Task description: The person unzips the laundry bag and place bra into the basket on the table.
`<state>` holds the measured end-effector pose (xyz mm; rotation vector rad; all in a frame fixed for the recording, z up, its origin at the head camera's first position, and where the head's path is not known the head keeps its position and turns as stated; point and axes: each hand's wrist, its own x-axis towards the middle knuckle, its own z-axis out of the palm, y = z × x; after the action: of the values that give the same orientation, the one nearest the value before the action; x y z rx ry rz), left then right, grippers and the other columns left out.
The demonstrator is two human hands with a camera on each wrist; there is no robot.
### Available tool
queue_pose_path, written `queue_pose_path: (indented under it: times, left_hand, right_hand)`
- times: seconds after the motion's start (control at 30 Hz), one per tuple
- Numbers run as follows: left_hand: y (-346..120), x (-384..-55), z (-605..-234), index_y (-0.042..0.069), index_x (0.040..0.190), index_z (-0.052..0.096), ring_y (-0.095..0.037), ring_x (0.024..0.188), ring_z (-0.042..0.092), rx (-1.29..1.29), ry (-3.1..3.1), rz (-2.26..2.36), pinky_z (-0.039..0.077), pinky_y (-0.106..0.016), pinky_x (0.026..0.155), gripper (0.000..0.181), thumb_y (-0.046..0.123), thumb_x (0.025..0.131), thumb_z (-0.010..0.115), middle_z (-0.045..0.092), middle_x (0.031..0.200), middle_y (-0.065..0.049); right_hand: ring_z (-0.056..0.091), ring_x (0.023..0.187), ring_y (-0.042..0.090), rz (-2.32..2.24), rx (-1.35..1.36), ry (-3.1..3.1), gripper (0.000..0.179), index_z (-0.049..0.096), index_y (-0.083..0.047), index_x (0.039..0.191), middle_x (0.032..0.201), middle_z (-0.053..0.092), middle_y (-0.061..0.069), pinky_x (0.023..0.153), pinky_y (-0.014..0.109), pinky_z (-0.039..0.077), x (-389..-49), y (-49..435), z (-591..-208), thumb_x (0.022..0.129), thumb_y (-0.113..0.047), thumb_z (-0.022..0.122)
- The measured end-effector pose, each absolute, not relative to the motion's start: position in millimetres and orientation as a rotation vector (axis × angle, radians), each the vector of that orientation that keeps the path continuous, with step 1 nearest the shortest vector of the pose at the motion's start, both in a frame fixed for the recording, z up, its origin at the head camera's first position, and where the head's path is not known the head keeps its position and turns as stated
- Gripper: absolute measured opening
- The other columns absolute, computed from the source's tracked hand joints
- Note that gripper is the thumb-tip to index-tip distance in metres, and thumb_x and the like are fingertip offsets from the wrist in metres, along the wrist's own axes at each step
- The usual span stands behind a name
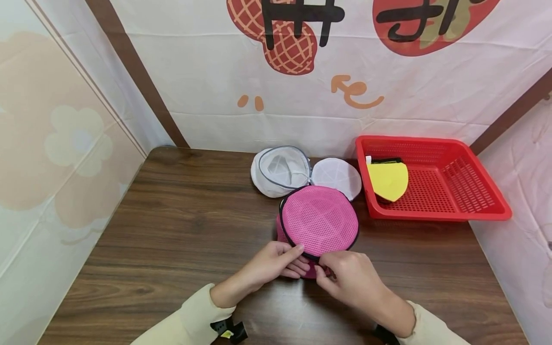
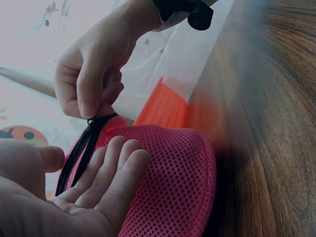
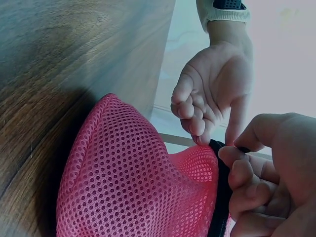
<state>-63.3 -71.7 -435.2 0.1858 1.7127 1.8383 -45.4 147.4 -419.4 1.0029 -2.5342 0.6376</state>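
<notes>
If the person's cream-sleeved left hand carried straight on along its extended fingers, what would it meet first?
Probably the bare right hand, pinching at the black zipper just ahead of the left hand. The round pink mesh bag lies right against that line, so, depth being unclear, it might be brushed first.

Rnd pink mesh bag (image 1: 320, 218) w/ blk trim, approx. mid brown wood table (image 1: 172, 215). L hand (image 1: 276, 261) at its front-left edge, thumb by the trim, other fingers lower; R hand (image 1: 351, 278) next to it, fingers curled at the front edge. Behind the bag: white mesh bag (image 1: 263, 179) w/ dark rim, & white rnd piece (image 1: 336, 177) just to its R. Further R, red basket (image 1: 435, 191) w/ perforated walls; yellow piece (image 1: 388, 179) & blk item (image 1: 390, 160) (mostly hidden) at its L end. Pale sleeves (image 1: 191, 311); printed cloth backdrop (image 1: 194, 72) behind.
</notes>
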Motion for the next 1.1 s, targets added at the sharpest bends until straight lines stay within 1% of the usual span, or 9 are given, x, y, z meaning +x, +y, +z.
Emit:
queue_pose_path:
  times: [0.1,0.27,0.5,0.67,0.9,1.1]
  left_hand:
    - [-70.7,-63.2,-435.9,-0.019,0.109,0.066,-0.027,0.089,0.074,0.186,1.705,1.843,0.062,-0.043,0.084,0.046,0.025,0.108,0.052,0.073,0.099,-0.028]
    - [-68.8,-63.2,-436.4,-0.019,0.109,0.066,-0.032,0.092,0.074,0.191,1.696,1.849,0.062,-0.045,0.085,0.046,0.025,0.108,0.051,0.072,0.1,-0.03]
    - [-67.4,-62.5,-436.7,-0.02,0.108,0.065,-0.03,0.09,0.074,0.186,1.69,1.857,0.062,-0.042,0.084,0.043,0.02,0.108,0.051,0.072,0.098,-0.03]
    - [-67.5,-62.5,-438.7,-0.021,0.108,0.064,-0.031,0.09,0.074,0.213,1.676,1.88,0.062,-0.044,0.085,0.042,0.018,0.108,0.049,0.072,0.098,-0.031]
    - [-67.0,-62.4,-440.1,-0.022,0.107,0.062,-0.025,0.087,0.074,0.229,1.654,1.908,0.063,-0.04,0.083,0.039,0.014,0.108,0.049,0.071,0.097,-0.033]
    - [-65.8,-62.1,-440.1,-0.022,0.106,0.062,-0.022,0.086,0.074,0.221,1.65,1.915,0.063,-0.035,0.081,0.038,0.014,0.108,0.049,0.071,0.096,-0.033]
  right_hand:
    - [0.034,0.055,-0.004,0.642,1.015,-2.527,0.025,0.054,-0.023,0.067,0.06,0.041,-0.017,0.045,0.012,0.031,-45.8,145.4,-419.7,0.076,-0.013,0.074]
    - [0.034,0.055,-0.004,0.641,1.033,-2.507,0.023,0.054,-0.022,0.068,0.06,0.04,-0.016,0.045,0.012,0.03,-46.5,142.4,-421.5,0.076,-0.012,0.073]
    - [0.032,0.055,-0.003,0.632,1.069,-2.504,0.023,0.054,-0.022,0.069,0.058,0.042,-0.014,0.045,0.012,0.028,-46.9,140.3,-422.6,0.078,-0.011,0.073]
    - [0.031,0.055,-0.003,0.614,1.065,-2.515,0.024,0.053,-0.022,0.069,0.058,0.041,-0.014,0.045,0.012,0.027,-46.8,140.4,-423.0,0.078,-0.012,0.073]
    - [0.031,0.056,-0.004,0.592,1.054,-2.526,0.025,0.054,-0.022,0.069,0.061,0.038,-0.017,0.046,0.011,0.026,-46.1,141.5,-423.8,0.078,-0.012,0.074]
    - [0.03,0.055,-0.004,0.576,1.054,-2.497,0.025,0.053,-0.023,0.068,0.06,0.036,-0.018,0.046,0.011,0.026,-46.6,142.9,-423.7,0.078,-0.012,0.073]
